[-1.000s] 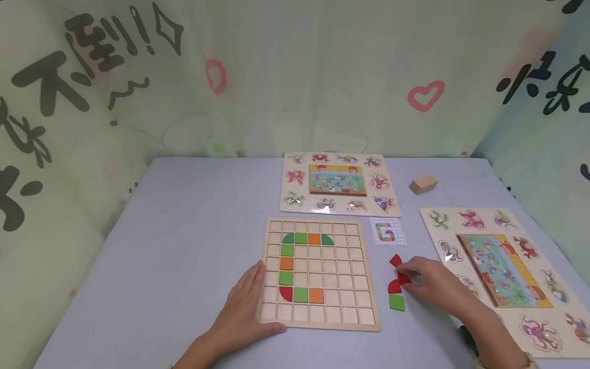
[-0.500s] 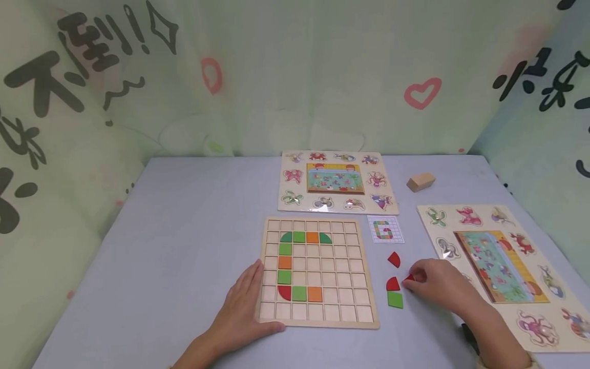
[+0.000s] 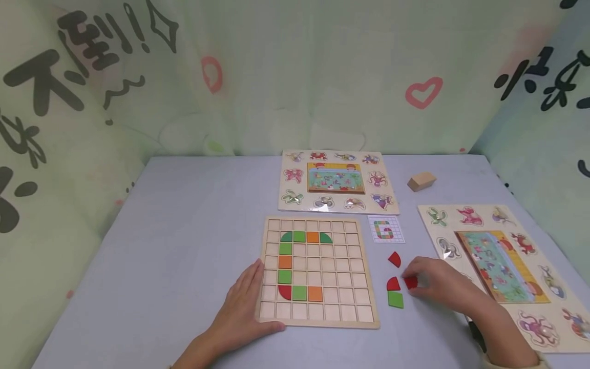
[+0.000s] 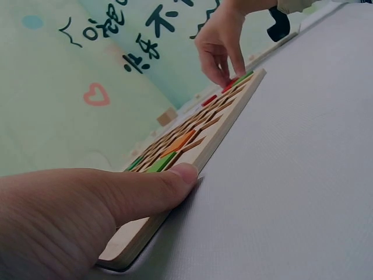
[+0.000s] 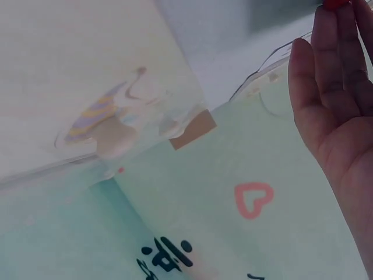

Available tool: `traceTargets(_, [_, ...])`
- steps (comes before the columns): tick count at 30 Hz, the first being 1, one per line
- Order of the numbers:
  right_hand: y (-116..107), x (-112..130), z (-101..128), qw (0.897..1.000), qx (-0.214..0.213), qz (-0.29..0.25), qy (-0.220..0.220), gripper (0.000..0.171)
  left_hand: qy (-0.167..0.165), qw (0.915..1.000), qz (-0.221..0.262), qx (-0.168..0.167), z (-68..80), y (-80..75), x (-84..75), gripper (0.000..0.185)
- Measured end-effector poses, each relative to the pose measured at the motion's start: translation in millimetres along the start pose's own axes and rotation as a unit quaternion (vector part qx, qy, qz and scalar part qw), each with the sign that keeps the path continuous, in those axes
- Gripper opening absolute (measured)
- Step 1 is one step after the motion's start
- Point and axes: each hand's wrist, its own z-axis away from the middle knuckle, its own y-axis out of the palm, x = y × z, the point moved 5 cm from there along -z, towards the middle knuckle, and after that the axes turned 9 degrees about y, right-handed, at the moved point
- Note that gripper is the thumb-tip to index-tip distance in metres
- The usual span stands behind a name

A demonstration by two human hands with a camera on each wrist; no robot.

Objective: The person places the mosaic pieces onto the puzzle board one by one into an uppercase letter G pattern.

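At the lower left corner of the wooden grid board (image 3: 332, 312), my left hand (image 3: 239, 305) rests with straight fingers along the left side. Its thumb (image 4: 157, 189) lies on the near edge. Green, orange and red tiles fill some of the squares, among them an orange tile (image 3: 315, 294). Right of the board, my right hand (image 3: 438, 284) pinches a red tile (image 3: 411, 282) between thumb and fingers, partly covering its shape. Left of that hand lie a red quarter-circle tile (image 3: 394, 259), another red quarter-circle tile (image 3: 393, 284) and a green square tile (image 3: 395, 299).
A small pattern card (image 3: 386, 229) lies at the board's upper right. Behind it is a sea-animal puzzle board (image 3: 338, 206). A second puzzle board (image 3: 442, 215) lies under the right forearm's side. A wooden block (image 3: 421, 182) sits at the back right.
My right hand has drawn the red tile rightward, away from the other loose tiles, and more of the tile's red face shows now. The left hand has kept its place.
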Motion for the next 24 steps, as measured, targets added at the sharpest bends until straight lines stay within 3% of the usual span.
traceTargets(7, [0.3,-2.4,-1.6,1.0,0.009,0.019,0.006,0.026,0.007,1.0,0.001,-0.006,0.0,-0.1,-0.8,0.114])
traceTargets(12, [-3.8,2.5,-2.9,0.999,-0.017,0.03,-0.009,0.025,0.002,1.0,-0.005,-0.003,-0.1,0.0,0.3,0.115])
traceTargets(18, [-7.7,35.0,-4.4,0.996,-0.045,0.006,-0.076,0.023,0.003,1.0,-0.002,-0.001,0.1,0.3,0.2,0.115])
traceTargets(24, [3.6,79.1,-6.2,0.988,-0.053,0.006,-0.145,0.018,0.009,0.9999,0.004,-0.003,-0.2,-0.8,-0.9,0.115])
